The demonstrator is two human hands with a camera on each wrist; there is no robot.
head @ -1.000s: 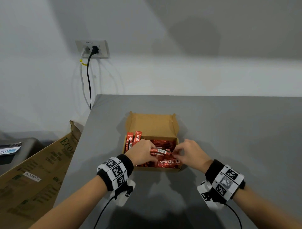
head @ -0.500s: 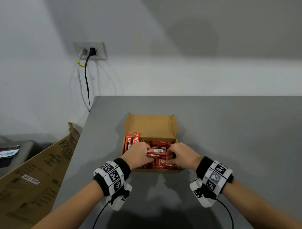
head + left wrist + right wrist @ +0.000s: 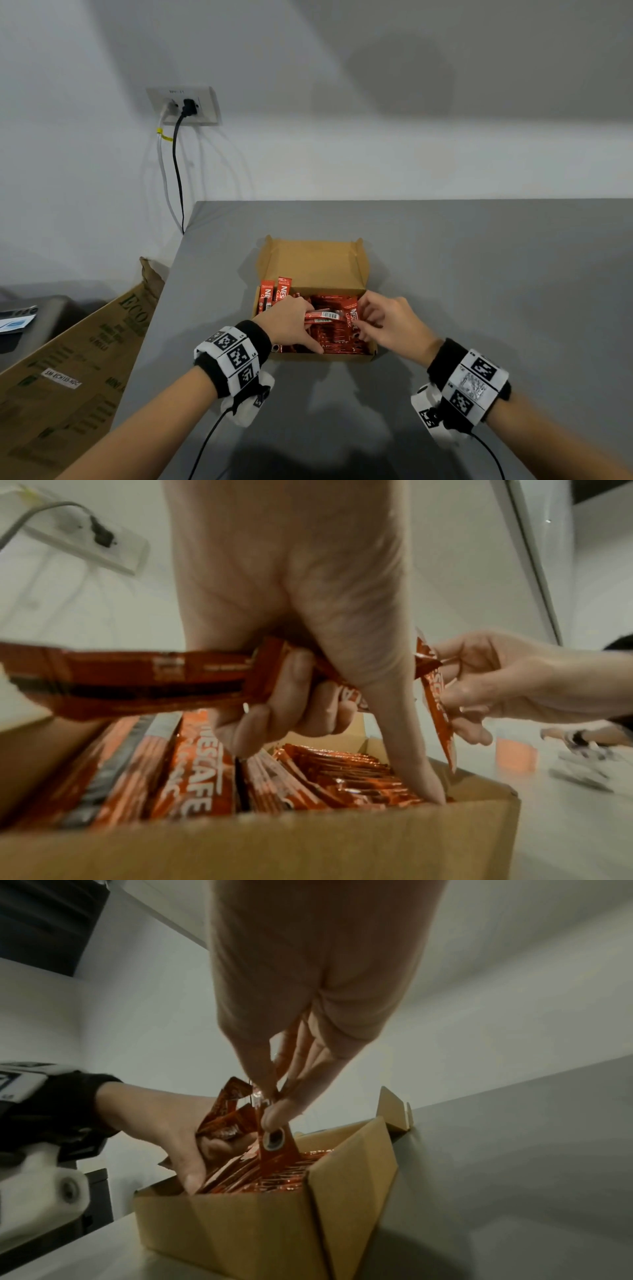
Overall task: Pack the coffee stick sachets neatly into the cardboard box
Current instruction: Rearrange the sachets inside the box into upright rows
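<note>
- My left hand hangs over the near left part of the cardboard box, fingers curled round a small bundle of Nescafé coffee stick sachets held crosswise above the packed rows. I judge this keeps the spare sticks ready while a slot is found.
- In the left wrist view its thumb reaches down to the near wall of the box, probably bracing the rows so they don't topple.
- My right hand pinches one sachet by its upper end between thumb and fingertips, hanging upright over the right side of the box. Lowering it on edge would match the sticks already standing there.
- The box is mostly full: red sachets stand on edge in tight rows, and two sachets stick up higher at the far left corner. Its lid flap lies open toward the wall.
- The box sits on a plain grey table, near my edge.
- Beyond is a white wall with a socket plate and two cables hanging from it. A large printed carton leans to the table's left.
</note>
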